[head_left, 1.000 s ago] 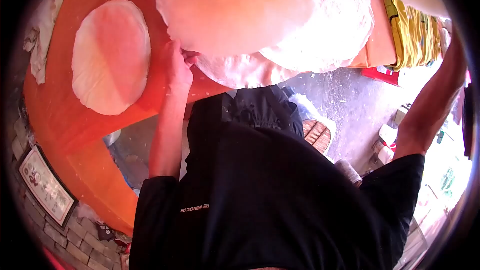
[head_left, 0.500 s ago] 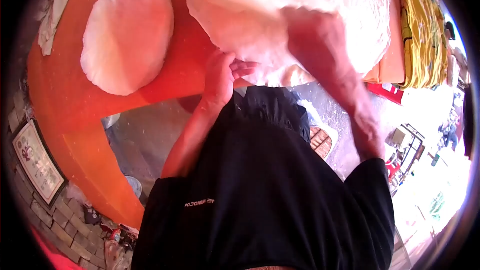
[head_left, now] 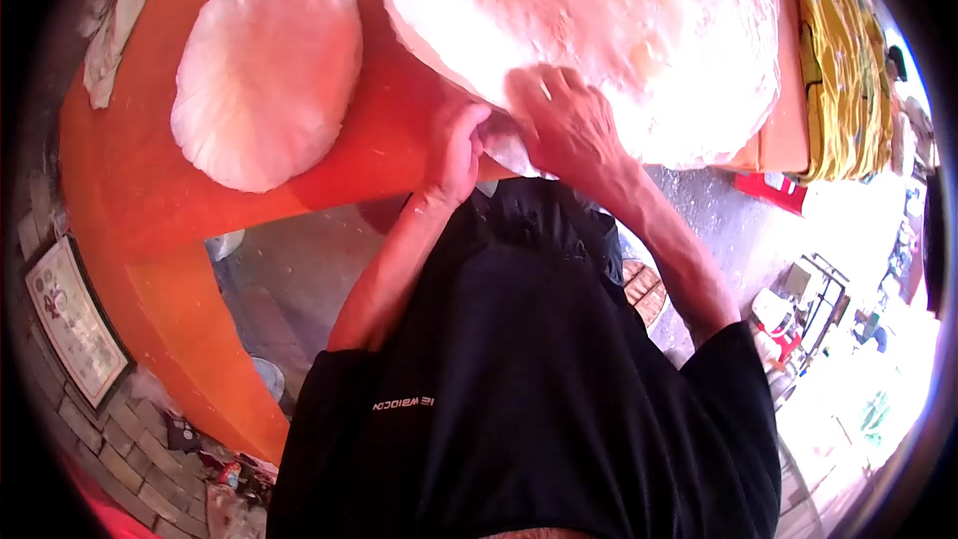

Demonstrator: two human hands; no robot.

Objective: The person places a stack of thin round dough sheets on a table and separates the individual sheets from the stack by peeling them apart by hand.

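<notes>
The orange table (head_left: pixel 394 105) leaves passage between the oval sheet (head_left: pixel 267 75) and larger sheet (head_left: pixel 659 50), the left grip (head_left: pixel 459 152) obstructing its near-right side.

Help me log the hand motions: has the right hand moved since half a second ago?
Yes. Judged against the orange table, the right hand has moved leftward and toward the near edge, closer to the left hand.

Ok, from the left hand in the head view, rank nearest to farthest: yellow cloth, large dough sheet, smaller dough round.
1. Large dough sheet: right beside the left hand, ahead and rightward.
2. Smaller dough round: to its left, a clear gap away.
3. Yellow cloth: far right.
</notes>
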